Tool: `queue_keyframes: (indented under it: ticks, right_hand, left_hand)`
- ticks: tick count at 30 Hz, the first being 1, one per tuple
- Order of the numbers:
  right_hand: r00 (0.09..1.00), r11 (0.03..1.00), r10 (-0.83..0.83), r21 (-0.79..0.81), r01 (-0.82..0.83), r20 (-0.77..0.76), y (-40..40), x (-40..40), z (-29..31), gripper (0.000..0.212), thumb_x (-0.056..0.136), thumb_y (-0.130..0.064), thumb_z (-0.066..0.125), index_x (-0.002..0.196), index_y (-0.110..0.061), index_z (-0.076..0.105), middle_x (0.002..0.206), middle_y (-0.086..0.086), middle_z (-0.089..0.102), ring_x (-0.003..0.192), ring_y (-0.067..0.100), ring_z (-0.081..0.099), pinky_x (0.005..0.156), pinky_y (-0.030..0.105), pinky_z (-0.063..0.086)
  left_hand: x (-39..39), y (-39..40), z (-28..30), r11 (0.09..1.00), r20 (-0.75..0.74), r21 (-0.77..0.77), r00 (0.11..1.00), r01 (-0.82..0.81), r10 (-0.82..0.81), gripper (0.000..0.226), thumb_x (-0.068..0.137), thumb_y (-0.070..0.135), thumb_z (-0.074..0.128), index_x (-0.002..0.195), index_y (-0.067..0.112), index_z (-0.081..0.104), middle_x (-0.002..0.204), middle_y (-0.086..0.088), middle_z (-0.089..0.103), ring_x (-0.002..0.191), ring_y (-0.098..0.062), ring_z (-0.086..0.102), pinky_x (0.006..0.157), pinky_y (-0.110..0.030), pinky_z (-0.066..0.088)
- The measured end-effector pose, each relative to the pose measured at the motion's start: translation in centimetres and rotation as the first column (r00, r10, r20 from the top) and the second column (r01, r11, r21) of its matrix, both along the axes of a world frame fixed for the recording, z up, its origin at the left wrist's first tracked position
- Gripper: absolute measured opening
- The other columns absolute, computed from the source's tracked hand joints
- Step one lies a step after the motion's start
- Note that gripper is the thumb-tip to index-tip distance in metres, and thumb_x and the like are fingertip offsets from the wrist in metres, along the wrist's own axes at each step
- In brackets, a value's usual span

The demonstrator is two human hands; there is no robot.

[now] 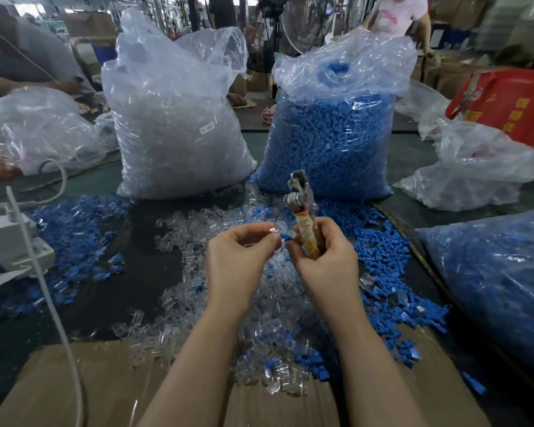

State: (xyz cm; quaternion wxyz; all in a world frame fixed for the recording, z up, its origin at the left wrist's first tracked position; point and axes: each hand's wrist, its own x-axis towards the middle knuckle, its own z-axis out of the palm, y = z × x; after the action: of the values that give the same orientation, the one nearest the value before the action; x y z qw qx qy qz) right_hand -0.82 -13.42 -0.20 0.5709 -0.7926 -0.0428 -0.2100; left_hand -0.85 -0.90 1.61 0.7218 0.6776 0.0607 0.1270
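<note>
So from my end: my left hand [241, 257] is pinching a small clear plastic piece [273, 231] between thumb and fingertips, held up over the middle of the table. My right hand [324, 257] is wrapped round a metal hand tool with a yellow-wrapped handle [305, 238], head pointing up and away, just beside that piece. Under both hands there's a loose heap of clear and blue plastic bits [259, 318] on the dark table [142, 235]. Behind it stand a big bag of clear bits [173, 134] and a big bag of blue bits [330, 143], side by side.
</note>
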Motion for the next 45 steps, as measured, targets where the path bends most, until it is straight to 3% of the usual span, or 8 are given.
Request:
queue_keyframes:
  ticks: [4, 10, 16, 25, 35, 38, 41, 45]
  right_hand:
    - [0.999, 1.000, -0.028, -0.011, 0.028, -0.016, 0.1, -0.1, 0.0, 0.024, 0.082, -0.023, 0.075, 0.087, -0.034, 0.054, 0.079, -0.020, 0.063, 0.067, 0.005, 0.059, 0.059, 0.026, 0.048]
    - [0.998, 0.998, -0.061, -0.006, 0.061, -0.013, -0.1, 0.0, 0.0, 0.022, 0.081, -0.026, 0.073, 0.087, -0.034, 0.054, 0.079, -0.021, 0.063, 0.065, 0.004, 0.057, 0.058, 0.030, 0.046]
    - [1.000, 1.000, 0.007, 0.002, -0.007, -0.021, -0.5, 0.1, -0.1, 0.023, 0.084, -0.017, 0.072, 0.087, -0.034, 0.056, 0.078, -0.020, 0.063, 0.066, 0.003, 0.058, 0.055, 0.017, 0.043]
    - [0.994, 0.992, 0.095, 0.087, -0.091, -0.045, -0.6, -0.1, 0.3, 0.019, 0.086, -0.010, 0.068, 0.089, -0.028, 0.059, 0.080, -0.008, 0.064, 0.067, 0.009, 0.058, 0.061, 0.028, 0.051]
    - [0.959, 0.971, 0.239, 0.037, -0.237, -0.150, -2.0, 0.0, 0.1, 0.008, 0.088, -0.018, 0.068, 0.091, -0.019, 0.060, 0.068, -0.004, 0.057, 0.059, 0.005, 0.046, 0.056, 0.022, 0.042]
    - [0.935, 0.954, 0.278, -0.048, -0.295, -0.219, -2.1, -0.1, 0.1, 0.017, 0.079, -0.030, 0.064, 0.091, -0.018, 0.059, 0.075, 0.003, 0.057, 0.065, 0.012, 0.049, 0.062, 0.036, 0.043]
    - [0.915, 0.940, 0.308, -0.067, -0.336, -0.260, -2.1, -0.1, 0.1, 0.014, 0.081, -0.025, 0.067, 0.091, -0.025, 0.058, 0.075, -0.009, 0.058, 0.067, 0.009, 0.053, 0.064, 0.031, 0.043]
    - [0.906, 0.929, 0.327, -0.081, -0.360, -0.268, -2.3, -0.1, 0.0, 0.014, 0.085, -0.017, 0.068, 0.093, -0.021, 0.058, 0.090, 0.008, 0.062, 0.077, 0.027, 0.057, 0.068, 0.035, 0.045]
  left_hand:
    - [-0.3, -0.2, 0.3, 0.987, 0.031, 0.155, 0.999, -0.032, 0.027, 0.015, 0.078, 0.007, 0.079, 0.085, 0.021, 0.079, 0.077, 0.006, 0.076, 0.075, -0.009, 0.072, 0.073, -0.026, 0.059]
    - [-0.6, -0.5, 0.7, 0.946, 0.122, 0.323, 0.992, -0.024, -0.016, 0.018, 0.078, 0.006, 0.079, 0.087, 0.022, 0.079, 0.078, 0.014, 0.074, 0.072, 0.003, 0.069, 0.067, -0.012, 0.054]
    - [-0.6, -0.4, 0.6, 0.945, 0.128, 0.325, 0.991, -0.016, -0.027, 0.020, 0.079, 0.007, 0.079, 0.087, 0.024, 0.078, 0.077, 0.013, 0.074, 0.072, 0.002, 0.070, 0.067, -0.013, 0.054]
    - [-0.4, -0.5, 0.2, 0.955, 0.141, 0.295, 0.990, -0.027, -0.016, 0.019, 0.077, 0.010, 0.081, 0.080, 0.029, 0.077, 0.077, 0.014, 0.075, 0.074, -0.002, 0.070, 0.070, -0.020, 0.057]
    - [0.0, 0.3, 0.6, 0.985, 0.076, -0.168, 0.997, 0.038, -0.025, 0.012, 0.084, -0.002, 0.071, 0.087, 0.010, 0.072, 0.078, -0.006, 0.075, 0.076, -0.018, 0.074, 0.070, -0.020, 0.057]
    - [0.1, 0.3, 0.6, 0.977, 0.110, -0.210, 0.994, 0.036, -0.013, 0.011, 0.085, -0.003, 0.069, 0.088, 0.008, 0.071, 0.076, -0.003, 0.075, 0.072, -0.014, 0.073, 0.068, -0.017, 0.055]
    - [0.1, 0.3, 0.7, 0.977, 0.150, -0.211, 0.989, 0.032, 0.000, 0.011, 0.086, -0.004, 0.068, 0.088, 0.006, 0.070, 0.075, 0.000, 0.075, 0.071, -0.010, 0.072, 0.067, -0.016, 0.054]
    - [0.0, 0.4, 0.8, 0.979, 0.176, -0.203, 0.984, 0.023, 0.013, 0.009, 0.086, -0.003, 0.067, 0.088, 0.005, 0.070, 0.073, 0.002, 0.074, 0.068, -0.007, 0.070, 0.066, -0.016, 0.054]
